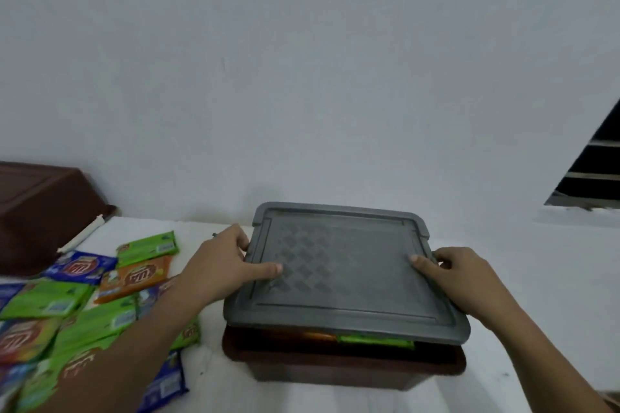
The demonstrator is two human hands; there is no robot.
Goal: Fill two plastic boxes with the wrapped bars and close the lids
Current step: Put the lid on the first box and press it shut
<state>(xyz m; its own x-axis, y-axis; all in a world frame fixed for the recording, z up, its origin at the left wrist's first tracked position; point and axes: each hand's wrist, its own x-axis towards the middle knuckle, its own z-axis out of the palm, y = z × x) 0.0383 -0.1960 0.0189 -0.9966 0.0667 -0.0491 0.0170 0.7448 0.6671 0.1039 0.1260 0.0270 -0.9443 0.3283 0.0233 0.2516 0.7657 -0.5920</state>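
Gripping the grey lid (345, 273) at its side edges, the left hand (221, 270) and right hand (464, 278) clamp thumbs on top, fingers curled under; it sits on the brown box (342, 362) — wrapped bars (374, 341) showing beneath; loose bars (84, 298) lie left on the white table (536, 278).

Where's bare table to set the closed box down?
Free: white table right of the brown box and right hand, plus the near strip in front of the box. Crowded: left side, wrapped bars under the left hand and forearm.
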